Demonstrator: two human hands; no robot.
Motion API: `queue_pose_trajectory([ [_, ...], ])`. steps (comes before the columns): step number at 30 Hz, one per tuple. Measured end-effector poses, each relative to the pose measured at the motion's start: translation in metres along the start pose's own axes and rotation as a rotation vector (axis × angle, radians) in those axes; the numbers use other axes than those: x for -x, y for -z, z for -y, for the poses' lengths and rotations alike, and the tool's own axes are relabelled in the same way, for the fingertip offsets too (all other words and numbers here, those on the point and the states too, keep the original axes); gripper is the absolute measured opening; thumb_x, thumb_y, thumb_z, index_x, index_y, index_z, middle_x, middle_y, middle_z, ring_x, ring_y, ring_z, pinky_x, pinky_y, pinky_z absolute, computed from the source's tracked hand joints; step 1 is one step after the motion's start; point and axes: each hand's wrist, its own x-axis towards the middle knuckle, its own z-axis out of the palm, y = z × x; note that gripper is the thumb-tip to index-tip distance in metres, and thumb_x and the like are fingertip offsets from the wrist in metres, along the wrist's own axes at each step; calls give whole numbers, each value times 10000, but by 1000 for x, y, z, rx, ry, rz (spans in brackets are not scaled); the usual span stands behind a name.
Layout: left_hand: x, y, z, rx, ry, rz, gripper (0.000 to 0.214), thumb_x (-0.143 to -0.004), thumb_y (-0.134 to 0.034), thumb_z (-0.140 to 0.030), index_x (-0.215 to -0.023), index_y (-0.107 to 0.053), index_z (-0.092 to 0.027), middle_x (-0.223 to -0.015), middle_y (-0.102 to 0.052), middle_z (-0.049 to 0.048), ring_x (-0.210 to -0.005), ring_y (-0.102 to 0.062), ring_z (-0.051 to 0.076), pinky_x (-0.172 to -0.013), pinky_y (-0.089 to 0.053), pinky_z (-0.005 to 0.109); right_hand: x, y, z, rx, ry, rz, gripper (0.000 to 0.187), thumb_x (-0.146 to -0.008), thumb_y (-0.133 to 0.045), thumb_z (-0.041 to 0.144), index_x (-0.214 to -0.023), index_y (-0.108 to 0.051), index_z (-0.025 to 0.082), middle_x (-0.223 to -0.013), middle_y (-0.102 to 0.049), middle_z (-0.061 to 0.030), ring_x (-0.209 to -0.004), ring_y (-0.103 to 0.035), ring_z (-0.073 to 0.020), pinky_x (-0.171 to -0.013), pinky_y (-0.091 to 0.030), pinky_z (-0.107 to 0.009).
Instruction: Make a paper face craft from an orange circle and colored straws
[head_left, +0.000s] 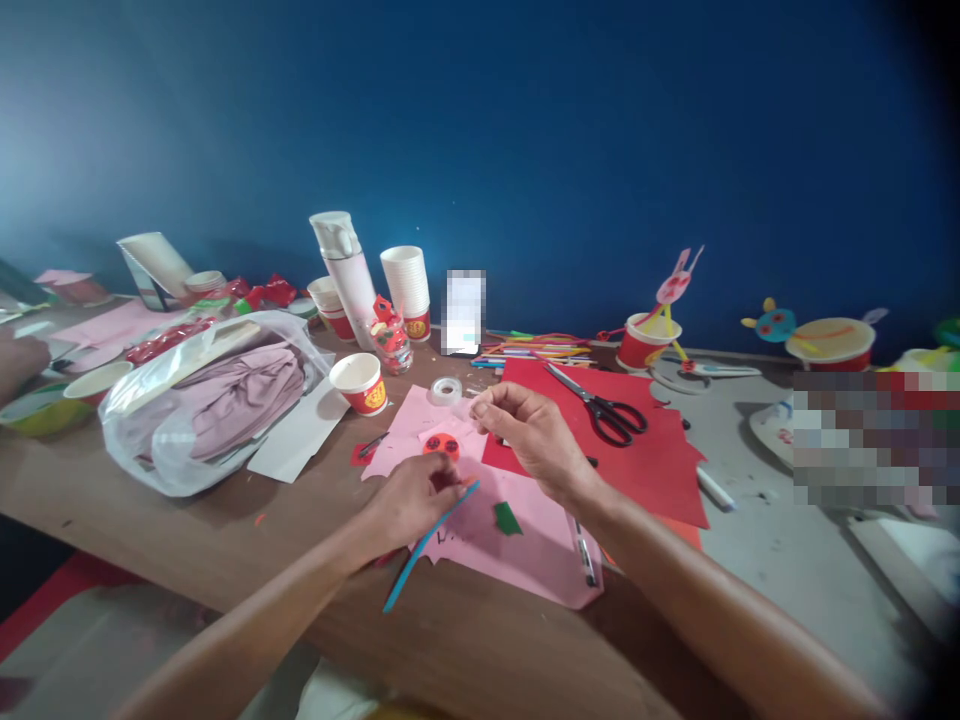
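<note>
My left hand (416, 492) is closed, thumb and fingers pinched on a thin blue pipe cleaner (411, 572) that slants down past the table edge. Just above its fingers shows an orange cut-out face (441, 446) with two dark red eyes; whether the fingers touch it I cannot tell. My right hand (529, 432) is raised over the paper, thumb and forefinger pinched on what looks like a small bit of clear tape (471, 406). Behind it lies a tape roll (446, 391). Pink paper (536, 555) spreads beneath both hands, with a green scrap (508, 518) and a pen (584, 555) on it.
Black-handled scissors (609, 416) lie on red paper (667, 470) at right. A paper cup (358, 384), a bottle (349, 285) and stacked cups (406, 285) stand behind. Left is a plastic bag (150, 455); at far left, another person's hand (22, 365). Pipe cleaners (536, 350) lie by the wall.
</note>
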Motion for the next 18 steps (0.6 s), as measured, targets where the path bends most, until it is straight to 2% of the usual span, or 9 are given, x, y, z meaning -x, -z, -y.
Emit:
queue_pose_trajectory([
  [4, 1, 9, -11, 630, 23, -19, 203, -760, -626, -349, -741, -520, -177, -715, -630, 8, -705, -604, 158, -681, -437, 264, -2, -1, -2, -143, 19, -114, 131, -756, -625, 290, -717, -599, 168, -701, -613, 8, -636, -548, -96, -631, -424, -241],
  [6, 4, 10, -20, 834, 36, -10, 182, -772, -631, -317, -784, -529, -167, -751, -639, 16, -714, -604, 139, -706, -447, 255, -3, -2, -3, -191, 19, -160, 132, -753, -633, 293, -721, -605, 167, -712, -625, 3, -642, -559, -101, -661, -439, -253],
  [10, 8, 3, -37, 1052, 36, -59, 187, -742, -682, -293, -804, -577, -151, -717, -608, 1, -633, -534, 79, -615, -415, 181, -2, -4, -9, -240, -6, -203, 137, -773, -620, 303, -741, -609, 170, -751, -650, -13, -659, -576, -113, -685, -448, -265],
  [16, 3, -18, -54, 1245, 44, -201, 204, -730, -691, -320, -738, -569, -157, -635, -521, -29, -563, -451, 65, -557, -384, 183, 3, -10, -15, -282, 18, -211, 134, -796, -613, 310, -759, -612, 182, -749, -639, -4, -728, -596, -127, -725, -458, -266],
  [18, 1, -24, -57, 1277, 33, -232, 203, -732, -688, -320, -737, -564, -159, -599, -490, -39, -536, -428, 60, -533, -366, 182, 5, -11, -15, -280, 23, -219, 142, -799, -610, 323, -767, -615, 185, -766, -646, -11, -725, -597, -128, -695, -472, -259],
])
